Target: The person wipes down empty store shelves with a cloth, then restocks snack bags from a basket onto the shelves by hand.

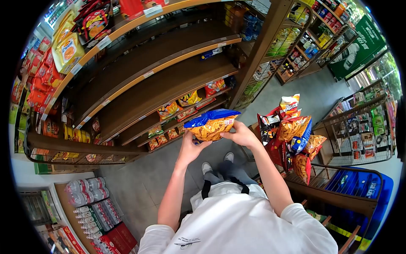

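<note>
Between my two hands is a snack bag [210, 127], blue along its top with a picture of golden snacks on its front. My left hand [191, 149] grips its lower left side, and my right hand [241, 136] grips its right end, thumb on the front. The bag is held in the air in front of the shelf unit [169, 76]. To the right of my right hand is a pile of snack bags [294, 133] in red, blue, black and orange; what supports it is mostly hidden.
Several snack bags [189, 98] stand on the lower shelves. Packs of bottles [86, 190] sit at lower left beside a red carton [120, 241]. A wire-sided rack [334, 180] is at right. Grey tiled floor [144, 186] shows around my shoes [207, 167].
</note>
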`<state>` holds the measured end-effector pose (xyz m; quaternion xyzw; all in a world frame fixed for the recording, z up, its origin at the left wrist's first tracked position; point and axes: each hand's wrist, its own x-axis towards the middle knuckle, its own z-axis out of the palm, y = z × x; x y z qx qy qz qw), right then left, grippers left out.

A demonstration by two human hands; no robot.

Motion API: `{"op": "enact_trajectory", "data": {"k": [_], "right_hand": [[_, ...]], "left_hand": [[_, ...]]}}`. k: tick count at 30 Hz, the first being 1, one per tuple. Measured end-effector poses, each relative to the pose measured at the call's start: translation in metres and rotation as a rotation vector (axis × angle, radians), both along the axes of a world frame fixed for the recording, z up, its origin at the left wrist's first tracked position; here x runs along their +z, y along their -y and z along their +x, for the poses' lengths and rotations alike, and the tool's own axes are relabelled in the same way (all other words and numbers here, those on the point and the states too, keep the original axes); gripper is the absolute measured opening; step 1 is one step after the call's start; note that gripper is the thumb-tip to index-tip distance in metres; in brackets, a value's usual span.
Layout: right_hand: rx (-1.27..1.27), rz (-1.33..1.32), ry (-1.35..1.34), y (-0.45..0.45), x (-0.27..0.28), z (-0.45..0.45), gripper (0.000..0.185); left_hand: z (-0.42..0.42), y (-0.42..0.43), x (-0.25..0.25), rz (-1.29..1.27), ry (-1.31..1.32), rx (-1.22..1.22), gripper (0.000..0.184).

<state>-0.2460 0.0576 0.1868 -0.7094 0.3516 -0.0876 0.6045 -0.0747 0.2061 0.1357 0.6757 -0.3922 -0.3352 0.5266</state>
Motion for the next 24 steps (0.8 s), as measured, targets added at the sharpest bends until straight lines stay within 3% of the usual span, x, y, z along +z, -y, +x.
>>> {"op": "enact_trajectory", "data": {"k": [5,13,15,17,18,19,21,23,24], "right_hand": [[-0.084,0.055,0.083,0.019,-0.011,-0.009,0.044],[-0.127,0.085,0.250,0.058,-0.041,-0.012,0.043],[-0.111,0.107,0.283,0.073,-0.041,-0.008,0.042],[-0.099,0.044,0.386,0.089,-0.028,0.007,0.039],[-0.122,-0.003,0.384,0.102,-0.036,0.020,0.036],[-0.080,0.019,0.449,0.118,-0.028,0.033,0.045],[-0.126,-0.081,0.486,0.153,-0.015,0.059,0.069],[-0.160,-0.354,0.520,0.193,-0.040,0.087,0.058],[-0.192,-0.239,0.449,0.208,-0.045,0.094,0.051]], "left_hand": [[-0.014,0.024,-0.010,0.046,0.048,0.022,0.065],[-0.021,0.073,0.000,-0.038,0.172,0.042,0.047],[-0.021,0.087,-0.001,-0.085,0.180,0.132,0.052],[-0.010,0.108,0.011,-0.113,0.221,0.123,0.079],[0.004,0.126,0.013,-0.163,0.205,0.100,0.080],[0.021,0.143,0.018,-0.168,0.381,0.106,0.076],[0.039,0.182,0.035,-0.247,0.398,0.136,0.071],[0.079,0.217,-0.008,-0.195,0.404,0.099,0.069],[0.086,0.234,-0.021,-0.190,0.206,0.097,0.067]]}}
